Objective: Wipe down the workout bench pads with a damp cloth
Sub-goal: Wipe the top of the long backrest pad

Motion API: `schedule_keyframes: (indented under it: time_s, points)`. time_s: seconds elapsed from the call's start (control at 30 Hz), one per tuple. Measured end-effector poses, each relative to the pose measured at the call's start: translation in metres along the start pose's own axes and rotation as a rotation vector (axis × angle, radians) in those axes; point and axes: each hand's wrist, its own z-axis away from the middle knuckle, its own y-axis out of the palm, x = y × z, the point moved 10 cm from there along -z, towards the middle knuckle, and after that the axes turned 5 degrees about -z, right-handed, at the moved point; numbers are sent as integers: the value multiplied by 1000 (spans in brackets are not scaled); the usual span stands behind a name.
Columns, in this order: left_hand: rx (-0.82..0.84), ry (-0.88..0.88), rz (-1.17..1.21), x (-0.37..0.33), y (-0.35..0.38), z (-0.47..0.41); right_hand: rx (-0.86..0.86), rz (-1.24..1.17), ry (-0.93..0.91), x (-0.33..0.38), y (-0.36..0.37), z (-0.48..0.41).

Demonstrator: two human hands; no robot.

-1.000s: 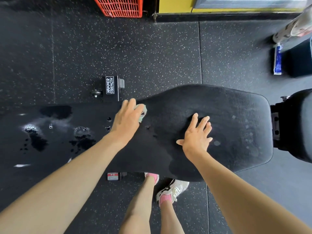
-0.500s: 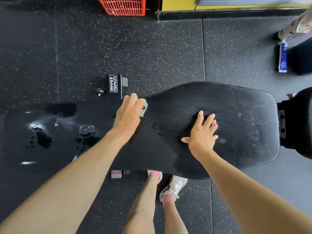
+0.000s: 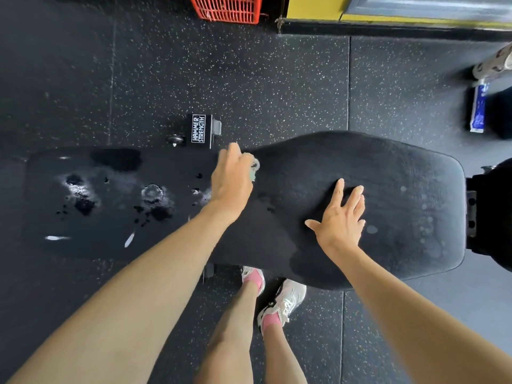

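A long black bench pad (image 3: 401, 189) lies across the view, wide at the right and narrow at the left. Its narrow left part (image 3: 116, 195) carries wet patches and droplets. My left hand (image 3: 231, 181) sits at the far edge where the pad narrows, fingers curled over a small pale green cloth (image 3: 253, 169) that is mostly hidden under it. My right hand (image 3: 342, 220) lies flat on the wide part, fingers spread and straight, holding nothing.
A second black pad (image 3: 498, 217) adjoins at the right past a metal bracket. The bench frame foot labelled Hammer Strength (image 3: 201, 131) sits behind the pad. A red basket (image 3: 227, 6) stands at the far wall. My feet (image 3: 277, 297) are under the near edge.
My left hand with the cloth has curled tighter and shifted slightly toward the far edge. My right hand stays flat on the pad. The view has drifted a little.
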Motion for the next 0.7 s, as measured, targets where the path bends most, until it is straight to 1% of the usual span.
schedule_keyframes:
  time_s: [0.03, 0.07, 0.1, 0.13, 0.17, 0.2, 0.23, 0.27, 0.3, 0.33, 0.37, 0.4, 0.43, 0.47, 0.53, 0.57, 0.6, 0.63, 0.7]
  points:
    - [89, 132, 29, -13, 11, 4, -7, 1, -7, 1, 0, 1]
    - [148, 180, 92, -13, 14, 8, -14, 4, -19, 3, 0, 2]
    - [185, 156, 53, 1, 17, 6, -19, 12, -36, 4, 2, 4]
    - [141, 100, 59, 18, 14, -2, -22, 21, -52, 6, 3, 7]
    - [54, 48, -7, 29, 2, -6, -23, 29, -68, 7, 5, 10]
    - [-32, -53, -12, 39, -7, -5, -24, 34, -84, 9, 6, 13]
    - [-56, -86, -70, 33, -12, 0, -27, 32, -99, 10, 7, 15]
    - [-41, 8, -130, 16, -7, 4, -30, 22, -112, 10, 6, 17]
    - [8, 186, -158, -4, 4, 10, -33, 11, -122, 11, 6, 19]
    - [36, 401, -173, -22, 12, 19, -35, -1, -132, 11, 5, 21]
    - [77, 554, -191, -30, 14, 23, -36, -15, -141, 12, 5, 23]
    - [117, 619, -222, -28, 14, 20, -37, -30, -145, 12, 6, 25]
    - [127, 565, -231, -17, 10, 5, -38, -42, -146, 11, 7, 26]
    - [79, 426, -219, 0, 4, -16, -40, -48, -151, 10, 7, 28]
    - [-39, 78, -113, 26, -12, -37, -42, -39, -166, 10, 9, 32]
    - [-60, -15, -70, 26, -12, -35, -42, -26, -167, 7, 10, 33]
    - [-51, 25, -70, 13, -6, -29, -45, -13, -164, 4, 11, 34]
    - [6, 151, -92, -8, 11, -17, -46, -7, -161, 2, 12, 35]
    - [156, 524, -141, -46, 39, 21, -45, -25, -157, -1, 15, 39]
